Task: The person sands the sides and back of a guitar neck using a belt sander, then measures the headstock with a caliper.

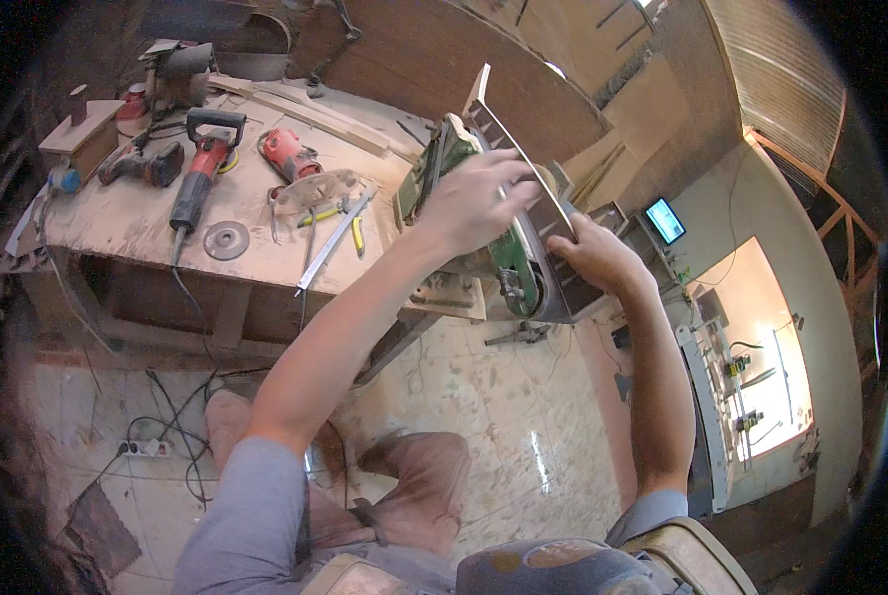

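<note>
A belt sander with a green body (512, 260) stands at the right end of the workbench, its dark belt running lengthwise. Against its right side lies a long thin board (504, 131) with a pale edge, tilted away from me. My left hand (478, 203), a ring on one finger, reaches across the sander with its fingers bent over the board. On the board's right edge, closer to me, my right hand (604, 256) is closed with the thumb on the near side. The contact between board and belt is partly hidden by my hands.
The dusty workbench (255, 223) holds a red-and-black angle grinder (206, 169), another red power tool (290, 154), a grey disc (227, 240), yellow-handled pliers (356, 236) and a metal straightedge (337, 241). Cables (171, 426) and a power strip (149, 448) lie on the floor. A lit screen (665, 220) is at right.
</note>
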Demonstrator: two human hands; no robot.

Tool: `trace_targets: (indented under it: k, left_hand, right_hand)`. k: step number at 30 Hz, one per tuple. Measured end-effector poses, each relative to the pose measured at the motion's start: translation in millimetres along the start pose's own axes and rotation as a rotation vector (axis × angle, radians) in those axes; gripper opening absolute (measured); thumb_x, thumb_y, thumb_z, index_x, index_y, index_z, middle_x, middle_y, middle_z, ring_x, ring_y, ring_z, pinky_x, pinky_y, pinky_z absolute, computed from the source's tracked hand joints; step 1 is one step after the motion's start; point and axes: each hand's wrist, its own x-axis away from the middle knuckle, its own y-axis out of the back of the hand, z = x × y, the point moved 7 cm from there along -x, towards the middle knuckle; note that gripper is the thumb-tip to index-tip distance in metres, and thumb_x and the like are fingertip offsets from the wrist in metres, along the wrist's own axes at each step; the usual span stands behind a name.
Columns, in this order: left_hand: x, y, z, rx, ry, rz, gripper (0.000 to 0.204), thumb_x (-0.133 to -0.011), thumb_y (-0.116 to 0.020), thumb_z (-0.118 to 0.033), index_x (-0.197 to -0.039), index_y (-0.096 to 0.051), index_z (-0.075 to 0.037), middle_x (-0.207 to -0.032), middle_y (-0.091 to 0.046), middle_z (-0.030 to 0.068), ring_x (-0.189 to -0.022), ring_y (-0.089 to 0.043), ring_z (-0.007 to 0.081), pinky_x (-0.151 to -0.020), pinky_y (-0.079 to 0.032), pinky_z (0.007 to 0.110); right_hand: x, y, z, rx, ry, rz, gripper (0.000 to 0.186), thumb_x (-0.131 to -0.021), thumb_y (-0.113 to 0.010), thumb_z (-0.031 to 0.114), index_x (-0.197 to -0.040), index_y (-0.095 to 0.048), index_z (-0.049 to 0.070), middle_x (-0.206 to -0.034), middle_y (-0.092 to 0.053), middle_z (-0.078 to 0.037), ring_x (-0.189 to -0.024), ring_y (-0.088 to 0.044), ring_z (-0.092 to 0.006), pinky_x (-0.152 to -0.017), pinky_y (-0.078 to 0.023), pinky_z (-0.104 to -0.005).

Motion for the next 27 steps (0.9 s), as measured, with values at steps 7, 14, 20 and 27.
trace_targets:
  k: [7, 14, 20, 27]
  left_hand:
    - [-49.8, -94.7, 21.1, -0.384, 0.072, 0.536, 0.063, -0.104, -0.037, -0.053, -0.143, -0.053, -0.006, -0.155, -0.037, 0.0272, -0.147, -0.032, 0.0380, -0.120, -0.027, 0.045]
    - [-33.0, -102.3, 3.8, -0.330, 0.083, 0.547, 0.068, -0.103, -0.038, -0.056, -0.143, -0.051, -0.002, -0.155, -0.036, 0.0281, -0.144, -0.037, 0.0401, -0.118, -0.032, 0.045]
    - [-24.5, -102.7, -11.8, -0.336, 0.075, 0.573, 0.071, -0.103, -0.038, -0.056, -0.146, -0.046, 0.000, -0.155, -0.034, 0.0290, -0.143, -0.039, 0.0405, -0.118, -0.033, 0.045]
    - [-28.5, -107.0, -3.0, -0.291, 0.115, 0.519, 0.070, -0.104, -0.037, -0.054, -0.148, -0.044, -0.001, -0.155, -0.035, 0.0277, -0.145, -0.035, 0.0383, -0.119, -0.032, 0.045]
  right_hand:
    - [39.2, 0.1, -12.8, -0.027, -0.011, 0.055, 0.051, -0.095, -0.055, 0.039, -0.125, -0.053, -0.003, -0.114, -0.065, -0.032, -0.112, -0.062, -0.0453, -0.097, -0.047, -0.0501]
    - [69.2, 3.6, -14.4, -0.034, -0.003, 0.056, 0.050, -0.097, -0.054, 0.040, -0.123, -0.051, -0.002, -0.109, -0.066, -0.032, -0.107, -0.063, -0.0466, -0.092, -0.048, -0.0517]
    - [83.6, 1.3, -22.8, -0.036, -0.051, 0.067, 0.045, -0.097, -0.054, 0.041, -0.110, -0.050, -0.002, -0.104, -0.066, -0.033, -0.103, -0.063, -0.0477, -0.089, -0.047, -0.0535]
    - [70.2, 2.2, -28.3, 0.005, -0.024, 0.050, 0.049, -0.095, -0.055, 0.042, -0.116, -0.053, -0.002, -0.104, -0.067, -0.032, -0.102, -0.064, -0.0471, -0.089, -0.049, -0.0532]
